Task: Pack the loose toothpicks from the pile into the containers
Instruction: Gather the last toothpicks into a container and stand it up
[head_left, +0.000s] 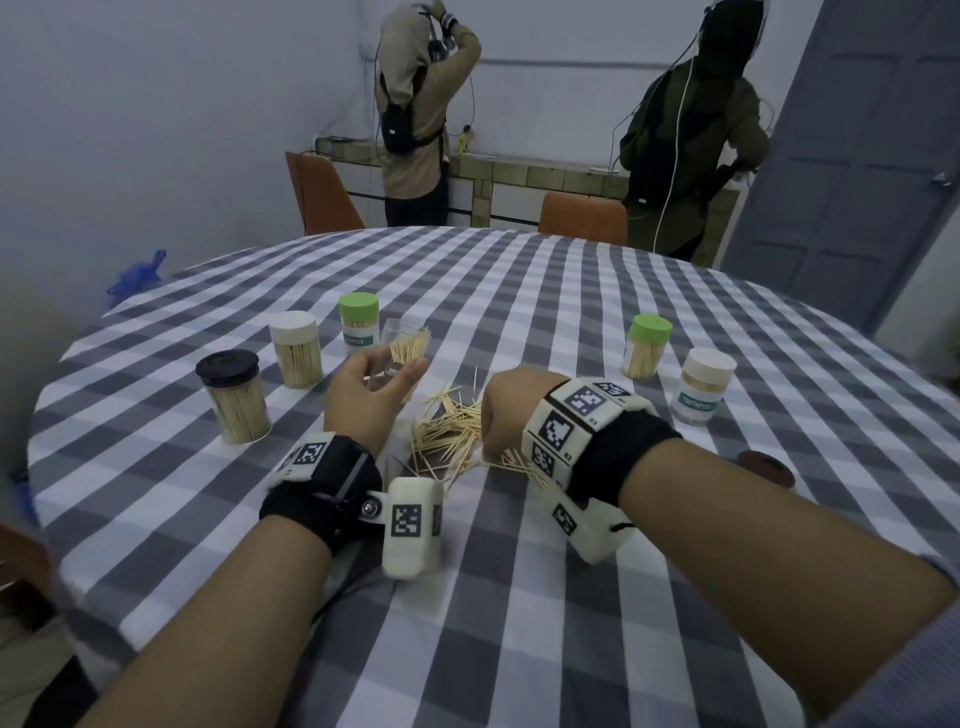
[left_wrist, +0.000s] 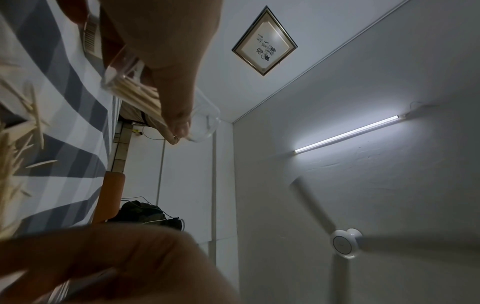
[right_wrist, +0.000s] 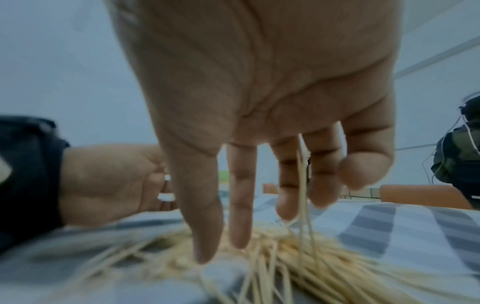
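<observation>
Reaching into the pile (head_left: 447, 431) with your right hand (head_left: 506, 410): fingers (right_wrist: 205, 216) point down, loosely spread, tips in the toothpicks. A couple of sticks stand between the middle fingers; can't tell if they're actually pinched or just caught. Wrist view is blurred there.

Left hand (head_left: 371, 392) holds the open jar (head_left: 402, 345) tilted, mouth to the far right, thumb and fingers curled round its lower half. It sits just left of and beyond the pile, partly filled, sticks leaning inside.

Step, as I read it: gathering the next bunch for that jar. Next move calls for closing your fingers on a small aligned bundle, lifting, then feeding it end-first into the mouth. Keep the jar tilted toward the right hand so the sticks already inside don't slide out.

Done so far, by the look: five capped jars on the tabletop (head_left: 519, 597), three far left, two far right.

Hard to see:
- head view hides your right fingertips behind the back of the hand
- near edge of the pile runs under the right wrist band
- dark round thing (head_left: 766, 465) near right, maybe a lid, partly cut off by your forearm
- how full the held jar is: your hand covers its base
</observation>
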